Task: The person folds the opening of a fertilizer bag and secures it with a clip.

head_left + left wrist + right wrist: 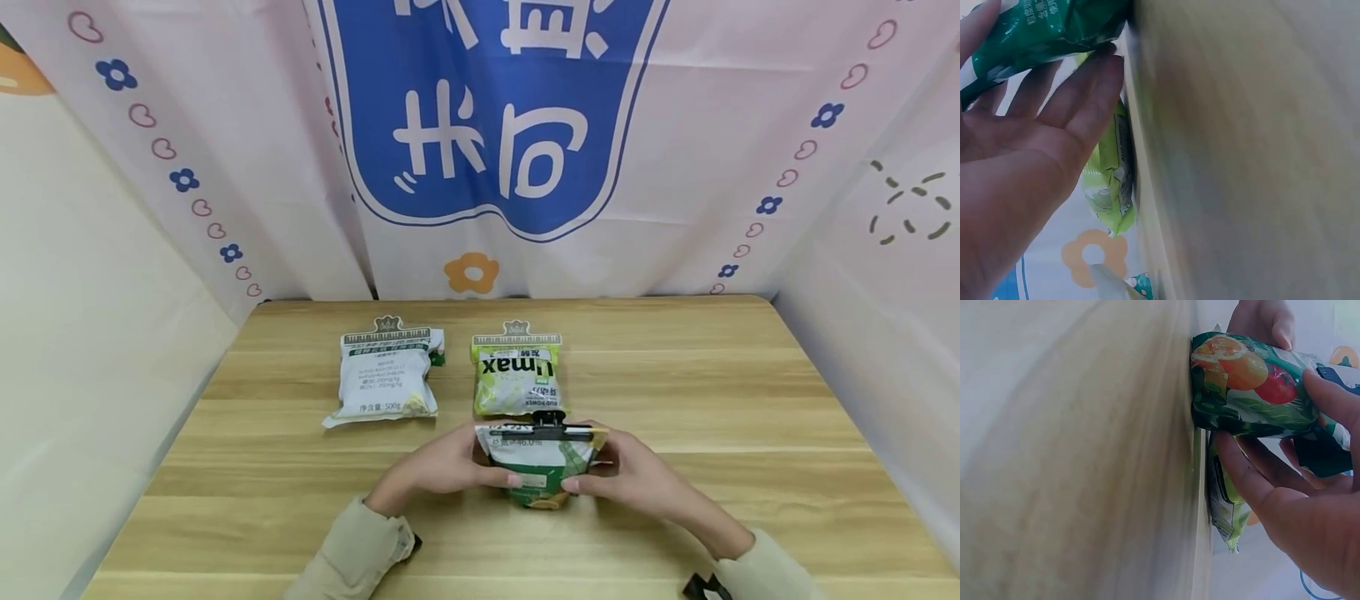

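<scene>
A green and white fertilizer-like packet (532,454) stands upright at the front middle of the table, its top folded under a black clip (549,429). My left hand (448,462) holds its left side, thumb in front and fingers behind. From the right side my right hand (637,479) grips the same packet, thumb on the front. In the right wrist view, the packet's other face (1247,381) bears pictures of oranges and a tomato, and its bottom end is at or close to the tabletop.
Just behind the held packet lies a lime-green packet (517,379) with a piano-patterned clip (516,338). To its left is a white packet (386,379) with a similar clip (387,333). A printed cloth (480,150) hangs behind the wooden table (262,483).
</scene>
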Demonstrator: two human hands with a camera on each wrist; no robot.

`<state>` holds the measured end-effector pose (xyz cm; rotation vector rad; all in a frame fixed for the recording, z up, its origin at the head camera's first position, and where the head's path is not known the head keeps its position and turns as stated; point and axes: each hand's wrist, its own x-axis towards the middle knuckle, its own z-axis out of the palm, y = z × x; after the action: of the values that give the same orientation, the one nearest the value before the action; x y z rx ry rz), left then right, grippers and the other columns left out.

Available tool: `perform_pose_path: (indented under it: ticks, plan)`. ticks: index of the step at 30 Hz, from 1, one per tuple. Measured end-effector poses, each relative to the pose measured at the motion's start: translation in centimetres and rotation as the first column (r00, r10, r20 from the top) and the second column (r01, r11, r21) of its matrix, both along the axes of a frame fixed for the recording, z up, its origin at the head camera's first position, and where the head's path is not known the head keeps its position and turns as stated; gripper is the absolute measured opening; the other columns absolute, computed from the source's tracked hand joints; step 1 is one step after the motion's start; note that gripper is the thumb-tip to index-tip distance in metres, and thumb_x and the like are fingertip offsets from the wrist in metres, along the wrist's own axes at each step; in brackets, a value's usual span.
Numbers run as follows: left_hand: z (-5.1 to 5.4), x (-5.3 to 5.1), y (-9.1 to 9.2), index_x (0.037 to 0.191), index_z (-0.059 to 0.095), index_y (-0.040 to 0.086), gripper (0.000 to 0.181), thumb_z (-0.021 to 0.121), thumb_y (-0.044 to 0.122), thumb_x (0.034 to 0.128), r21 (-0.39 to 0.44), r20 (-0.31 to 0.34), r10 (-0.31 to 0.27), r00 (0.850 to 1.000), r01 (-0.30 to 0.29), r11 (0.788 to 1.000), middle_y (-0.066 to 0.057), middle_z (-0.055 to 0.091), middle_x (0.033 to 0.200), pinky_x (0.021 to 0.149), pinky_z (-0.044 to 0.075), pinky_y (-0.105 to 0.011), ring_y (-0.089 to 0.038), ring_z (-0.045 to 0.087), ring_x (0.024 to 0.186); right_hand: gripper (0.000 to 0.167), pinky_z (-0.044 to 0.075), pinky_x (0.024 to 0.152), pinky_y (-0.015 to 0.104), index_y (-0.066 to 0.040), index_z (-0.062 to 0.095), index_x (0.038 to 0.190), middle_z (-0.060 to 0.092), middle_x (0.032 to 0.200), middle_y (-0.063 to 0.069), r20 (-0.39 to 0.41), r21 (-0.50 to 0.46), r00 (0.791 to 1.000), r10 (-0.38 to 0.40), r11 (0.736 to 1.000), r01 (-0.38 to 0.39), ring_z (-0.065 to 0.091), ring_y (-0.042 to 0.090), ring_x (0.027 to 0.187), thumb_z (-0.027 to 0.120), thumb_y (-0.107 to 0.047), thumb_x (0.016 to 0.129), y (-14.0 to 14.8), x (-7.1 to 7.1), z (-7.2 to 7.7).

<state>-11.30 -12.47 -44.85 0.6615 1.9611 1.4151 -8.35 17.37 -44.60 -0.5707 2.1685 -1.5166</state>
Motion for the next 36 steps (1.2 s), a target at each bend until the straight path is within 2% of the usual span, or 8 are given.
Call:
perform_pose_path:
  ticks: [5, 8, 13, 16, 22, 30, 33, 36]
  plan:
    - [0.2, 0.1, 0.0, 0.15, 0.052, 0.025, 0.062, 0.08, 0.027, 0.0949, -0.04, -0.002, 0.04, 0.999, -0.041, 0.998, 0.004, 0.068, 0.142, 0.113, 0.049, -0.031, -0.014, 0.065, 0.129, 0.063, 0.057, 0.1, 0.021, -0.013, 0.057, 0.148, 0.067, 0.14, 0.012, 0.032, 0.027, 0.999, -0.023, 0.999, 0.022, 0.068, 0.027, 0.123, 0.082, -0.031, 0.093, -0.1, 0.0, -0.1]
    - [0.2, 0.0, 0.0, 0.149, 0.053, 0.025, 0.061, 0.081, 0.027, 0.0945, -0.051, -0.004, 0.053, 0.999, -0.053, 0.997, 0.004, 0.069, 0.141, 0.113, 0.05, -0.033, -0.014, 0.066, 0.128, 0.062, 0.056, 0.099, 0.021, -0.015, 0.058, 0.147, 0.069, 0.139, 0.009, 0.032, 0.034, 0.999, -0.04, 0.999, 0.039, 0.069, 0.025, 0.123, 0.082, -0.032, 0.093, -0.1, 0.0, -0.2]
    - [0.4, -0.2, 0.2, 0.15, 0.051, 0.025, 0.063, 0.08, 0.028, 0.095, -0.046, -0.027, 0.049, 0.998, -0.05, 0.998, 0.004, 0.067, 0.142, 0.111, 0.05, -0.031, -0.014, 0.065, 0.128, 0.062, 0.056, 0.098, 0.022, -0.008, 0.057, 0.146, 0.071, 0.133, 0.011, -0.006, 0.055, 0.998, -0.061, 0.997, 0.061, 0.07, 0.023, 0.119, 0.08, -0.032, 0.094, -0.2, -0.1, -0.1]
    - [0.6, -0.3, 0.2, 0.151, 0.05, 0.025, 0.063, 0.08, 0.028, 0.0953, -0.041, -0.043, 0.051, 0.998, -0.052, 0.998, 0.003, 0.068, 0.142, 0.109, 0.05, -0.03, -0.013, 0.066, 0.127, 0.062, 0.057, 0.094, 0.023, -0.004, 0.057, 0.144, 0.073, 0.128, 0.012, 0.001, 0.078, 0.996, -0.088, 0.993, 0.087, 0.071, 0.022, 0.115, 0.08, -0.032, 0.094, -0.2, -0.2, 0.1]
    - [1.0, -0.3, 0.2, 0.148, 0.054, 0.026, 0.06, 0.08, 0.03, 0.0948, -0.049, -0.056, 0.056, 0.997, -0.059, 0.997, 0.004, 0.07, 0.139, 0.108, 0.052, -0.031, -0.012, 0.067, 0.124, 0.06, 0.057, 0.091, 0.023, -0.002, 0.059, 0.141, 0.074, 0.125, 0.013, 0.041, 0.079, 0.993, -0.111, 0.991, 0.108, 0.071, 0.025, 0.114, 0.081, -0.031, 0.094, -0.2, -0.1, 0.4]
    - [1.7, -0.2, 0.7, 0.146, 0.058, 0.027, 0.056, 0.079, 0.036, 0.095, -0.066, -0.104, 0.092, 0.99, -0.099, 0.993, 0.005, 0.07, 0.138, 0.106, 0.053, -0.031, -0.011, 0.067, 0.121, 0.059, 0.062, 0.092, 0.028, -0.001, 0.059, 0.141, 0.074, 0.126, 0.018, 0.026, 0.048, 0.99, -0.138, 0.989, 0.137, 0.074, 0.029, 0.114, 0.08, -0.029, 0.094, 0.3, -0.2, 0.9]
    - [1.8, -0.1, 1.0, 0.143, 0.06, 0.025, 0.052, 0.079, 0.037, 0.0951, -0.07, -0.115, 0.103, 0.988, -0.112, 0.991, 0.005, 0.072, 0.133, 0.101, 0.055, -0.03, -0.011, 0.069, 0.114, 0.057, 0.062, 0.092, 0.027, -0.003, 0.061, 0.14, 0.074, 0.126, 0.017, 0.023, 0.067, 0.988, -0.151, 0.987, 0.149, 0.073, 0.029, 0.114, 0.081, -0.031, 0.094, 0.6, -0.2, 1.1]
    - [1.9, 0.0, 1.3, 0.135, 0.066, 0.022, 0.045, 0.079, 0.036, 0.0952, -0.061, -0.099, 0.121, 0.988, -0.128, 0.99, 0.003, 0.076, 0.123, 0.091, 0.06, -0.032, -0.013, 0.072, 0.104, 0.055, 0.061, 0.091, 0.025, -0.005, 0.064, 0.137, 0.075, 0.125, 0.015, 0.024, 0.078, 0.986, -0.167, 0.983, 0.164, 0.073, 0.026, 0.112, 0.081, -0.033, 0.093, 0.9, -0.2, 1.3]
